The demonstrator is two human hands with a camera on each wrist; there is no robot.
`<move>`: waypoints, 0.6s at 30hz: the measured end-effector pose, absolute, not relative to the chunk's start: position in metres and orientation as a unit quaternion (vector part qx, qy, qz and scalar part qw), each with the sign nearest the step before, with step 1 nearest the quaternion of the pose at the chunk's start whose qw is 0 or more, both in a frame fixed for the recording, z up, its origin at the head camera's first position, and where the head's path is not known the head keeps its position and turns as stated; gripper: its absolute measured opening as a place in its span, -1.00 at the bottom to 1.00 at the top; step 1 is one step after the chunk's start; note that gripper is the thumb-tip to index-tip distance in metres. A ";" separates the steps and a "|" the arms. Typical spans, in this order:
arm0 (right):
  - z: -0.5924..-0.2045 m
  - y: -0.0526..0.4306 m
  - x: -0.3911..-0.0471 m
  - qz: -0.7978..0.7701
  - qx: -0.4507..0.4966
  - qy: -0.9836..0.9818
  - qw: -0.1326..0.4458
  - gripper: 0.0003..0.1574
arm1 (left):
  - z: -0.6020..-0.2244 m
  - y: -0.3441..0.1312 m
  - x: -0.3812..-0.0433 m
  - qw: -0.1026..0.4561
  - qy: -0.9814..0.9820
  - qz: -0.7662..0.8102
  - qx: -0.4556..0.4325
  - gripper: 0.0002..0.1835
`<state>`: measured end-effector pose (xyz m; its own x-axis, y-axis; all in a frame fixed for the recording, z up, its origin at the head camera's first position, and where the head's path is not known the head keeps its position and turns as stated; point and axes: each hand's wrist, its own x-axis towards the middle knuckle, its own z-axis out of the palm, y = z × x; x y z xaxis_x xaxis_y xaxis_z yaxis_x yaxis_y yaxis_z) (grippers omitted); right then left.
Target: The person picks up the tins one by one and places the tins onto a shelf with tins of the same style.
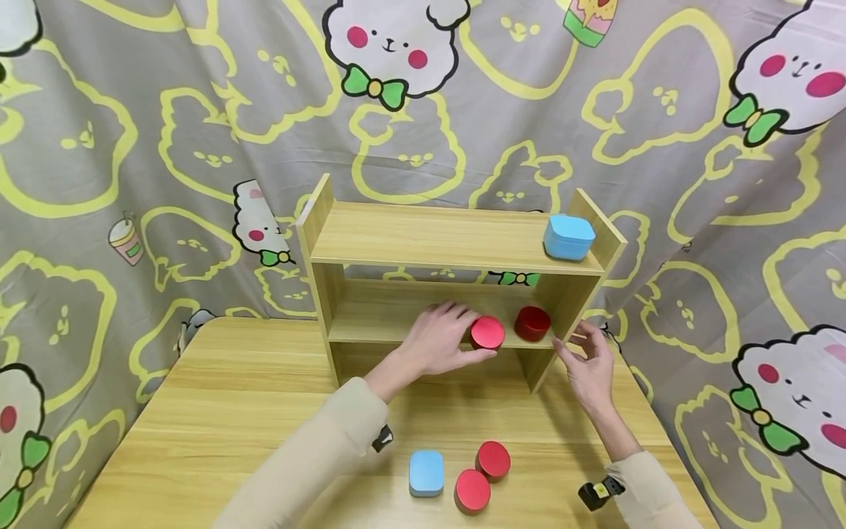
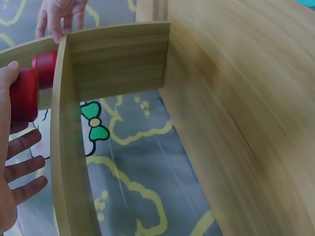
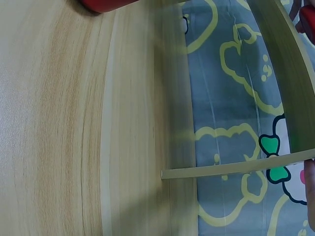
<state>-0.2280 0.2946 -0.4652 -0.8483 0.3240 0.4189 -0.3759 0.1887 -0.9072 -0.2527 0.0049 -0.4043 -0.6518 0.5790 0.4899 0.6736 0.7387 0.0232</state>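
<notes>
My left hand [image 1: 439, 339] pinches a red round tin [image 1: 487, 333] at the front edge of the wooden shelf's middle board [image 1: 370, 316]. In the left wrist view, the thumb lies on this red tin [image 2: 23, 96] while other fingers spread below it. A second red round tin [image 1: 532, 324] sits to its right on that board. My right hand [image 1: 590, 367] touches the front edge of the shelf's right side panel [image 1: 573, 308]; its other fingers are outside the panel. In the right wrist view only a finger [image 3: 310, 191] shows beside the panel.
A light blue tin [image 1: 569, 237] stands on the top board's right end. On the table [image 1: 251, 397] in front lie another blue tin [image 1: 426, 473] and two red tins, one nearer [image 1: 472, 491] and one farther [image 1: 493, 461]. A patterned curtain [image 1: 423, 132] hangs behind.
</notes>
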 end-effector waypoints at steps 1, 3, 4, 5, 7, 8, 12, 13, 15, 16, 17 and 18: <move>-0.465 0.295 -0.228 0.636 0.019 -0.720 0.275 -0.49 | -0.404 0.007 -0.253 0.231 -0.905 -0.099 -0.345 -0.33; -0.465 0.295 -0.228 0.636 0.017 -0.720 0.276 -0.49 | -0.405 0.010 -0.254 0.227 -0.907 -0.092 -0.342 -0.32; -0.466 0.295 -0.228 0.639 0.017 -0.717 0.278 -0.48 | -0.405 0.012 -0.254 0.225 -0.909 -0.089 -0.340 -0.32; -0.466 0.295 -0.228 0.637 0.017 -0.718 0.279 -0.48 | -0.405 0.014 -0.254 0.222 -0.911 -0.086 -0.338 -0.31; -0.465 0.294 -0.228 0.633 0.015 -0.722 0.281 -0.48 | -0.407 0.016 -0.254 0.215 -0.915 -0.082 -0.332 -0.30; -0.465 0.294 -0.228 0.634 0.015 -0.721 0.280 -0.48 | -0.407 0.017 -0.254 0.211 -0.917 -0.080 -0.329 -0.30; -0.465 0.294 -0.227 0.633 0.016 -0.722 0.279 -0.48 | -0.411 0.021 -0.256 0.198 -0.926 -0.072 -0.314 -0.27; -0.465 0.294 -0.227 0.634 0.016 -0.721 0.278 -0.48 | -0.411 0.022 -0.256 0.197 -0.927 -0.070 -0.311 -0.27; -0.465 0.294 -0.227 0.635 0.018 -0.721 0.278 -0.48 | -0.412 0.024 -0.257 0.196 -0.929 -0.072 -0.306 -0.28; -0.465 0.294 -0.227 0.635 0.017 -0.720 0.278 -0.48 | -0.412 0.025 -0.257 0.197 -0.929 -0.072 -0.305 -0.29; -0.465 0.294 -0.227 0.635 0.018 -0.720 0.278 -0.48 | -0.413 0.025 -0.257 0.197 -0.929 -0.074 -0.303 -0.30; -0.465 0.294 -0.227 0.635 0.018 -0.721 0.278 -0.48 | -0.413 0.026 -0.258 0.197 -0.930 -0.073 -0.301 -0.30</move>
<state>-0.2274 0.2939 -0.4652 -0.8444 0.3276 0.4239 -0.3792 0.1936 -0.9048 -0.2578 0.0261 -0.4129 -0.7406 0.5312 0.4115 0.5892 0.8078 0.0176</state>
